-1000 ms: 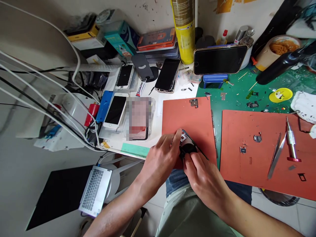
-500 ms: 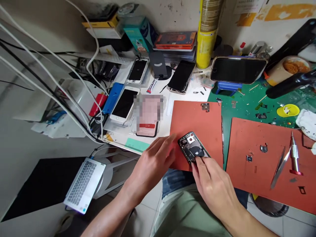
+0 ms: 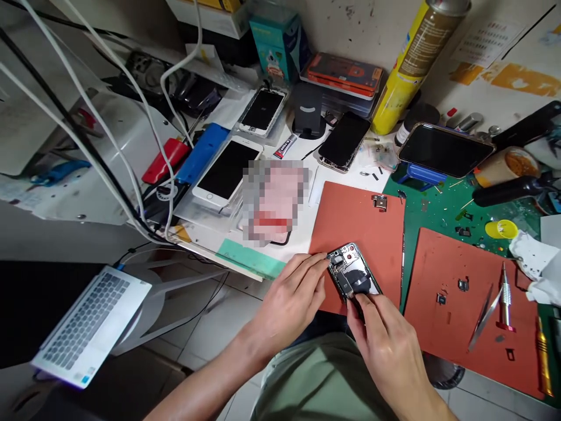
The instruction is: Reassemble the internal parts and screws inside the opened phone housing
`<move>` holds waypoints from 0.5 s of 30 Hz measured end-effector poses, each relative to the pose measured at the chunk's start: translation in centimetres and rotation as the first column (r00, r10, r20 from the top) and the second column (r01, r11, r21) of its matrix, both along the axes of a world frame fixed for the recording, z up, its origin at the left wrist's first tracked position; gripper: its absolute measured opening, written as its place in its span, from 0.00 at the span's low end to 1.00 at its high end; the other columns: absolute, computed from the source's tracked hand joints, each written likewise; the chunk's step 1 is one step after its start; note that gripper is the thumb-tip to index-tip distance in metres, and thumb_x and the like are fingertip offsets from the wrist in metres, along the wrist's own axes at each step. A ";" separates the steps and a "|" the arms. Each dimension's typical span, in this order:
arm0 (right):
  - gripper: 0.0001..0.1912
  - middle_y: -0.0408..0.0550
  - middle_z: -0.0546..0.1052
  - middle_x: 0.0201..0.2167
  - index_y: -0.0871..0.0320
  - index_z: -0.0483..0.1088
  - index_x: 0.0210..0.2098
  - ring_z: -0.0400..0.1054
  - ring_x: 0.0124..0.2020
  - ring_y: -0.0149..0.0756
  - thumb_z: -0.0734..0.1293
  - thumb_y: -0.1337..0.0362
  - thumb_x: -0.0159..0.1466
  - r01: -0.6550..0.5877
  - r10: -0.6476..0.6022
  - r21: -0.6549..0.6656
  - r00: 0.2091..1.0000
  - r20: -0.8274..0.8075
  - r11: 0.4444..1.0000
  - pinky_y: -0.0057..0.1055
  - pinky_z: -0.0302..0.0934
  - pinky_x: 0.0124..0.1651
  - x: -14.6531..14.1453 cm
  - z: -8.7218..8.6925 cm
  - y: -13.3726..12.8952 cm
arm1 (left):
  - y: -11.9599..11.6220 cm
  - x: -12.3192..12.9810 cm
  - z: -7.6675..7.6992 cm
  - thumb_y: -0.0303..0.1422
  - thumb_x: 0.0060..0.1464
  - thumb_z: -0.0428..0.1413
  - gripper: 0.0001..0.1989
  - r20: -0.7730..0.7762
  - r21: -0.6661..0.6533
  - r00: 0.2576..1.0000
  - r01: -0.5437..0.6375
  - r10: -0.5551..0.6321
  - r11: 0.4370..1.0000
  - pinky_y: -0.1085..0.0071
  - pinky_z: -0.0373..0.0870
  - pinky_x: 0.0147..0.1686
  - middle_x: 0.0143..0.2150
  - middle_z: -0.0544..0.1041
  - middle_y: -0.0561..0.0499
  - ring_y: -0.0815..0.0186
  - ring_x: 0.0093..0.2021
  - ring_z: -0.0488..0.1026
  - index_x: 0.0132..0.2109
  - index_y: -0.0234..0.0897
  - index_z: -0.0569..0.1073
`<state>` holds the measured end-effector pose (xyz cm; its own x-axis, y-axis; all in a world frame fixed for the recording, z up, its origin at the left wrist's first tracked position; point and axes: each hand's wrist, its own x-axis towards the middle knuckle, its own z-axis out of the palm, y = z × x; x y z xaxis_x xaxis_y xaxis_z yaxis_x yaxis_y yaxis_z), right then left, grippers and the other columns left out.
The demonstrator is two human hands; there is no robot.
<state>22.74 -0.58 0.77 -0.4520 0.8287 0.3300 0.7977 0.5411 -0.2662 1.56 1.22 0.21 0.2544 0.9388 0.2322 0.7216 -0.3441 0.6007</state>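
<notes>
An opened smartphone (image 3: 346, 272), its back off and its circuit boards, camera openings and dark battery area showing, is tilted over the left red mat. My right hand (image 3: 388, 336) grips its lower end, thumb and fingers closed at the edge. Fingertips of my left hand (image 3: 295, 292) press together against the phone's upper left edge, the thumb bent below them. What lies under the fingertips is hidden. Farther up on the red mat (image 3: 359, 219) rests a small metal phone part (image 3: 379, 202).
On the right red mat (image 3: 464, 257) lie tweezers (image 3: 484, 321), a silver screwdriver (image 3: 505, 298), a gold screwdriver (image 3: 543, 356) and small parts. Several phones, among them a white one (image 3: 228, 169), lie at the left. A yellow can (image 3: 403, 88) stands behind. White cables (image 3: 144, 117) hang at left.
My left hand has moved right, from beside the phone to its upper left edge. My right hand keeps its grip at the lower end. The camera view has shifted and tilted.
</notes>
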 end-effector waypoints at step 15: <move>0.08 0.56 0.80 0.35 0.71 0.76 0.48 0.76 0.32 0.39 0.70 0.71 0.72 -0.038 0.030 0.090 0.996 0.086 0.995 0.35 0.70 0.32 -0.2 0.4 0.3 | -0.3 -0.6 -1.0 0.16 0.66 0.54 0.19 0.069 0.047 0.996 0.044 -0.047 0.998 0.56 0.75 0.65 0.62 0.78 0.39 0.56 0.64 0.71 0.62 0.28 0.72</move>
<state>22.50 -0.29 1.17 -0.5090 0.7805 0.3629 0.7959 0.5873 -0.1469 0.99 0.93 -0.75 0.2782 0.9147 0.2930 0.6610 -0.4036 0.6326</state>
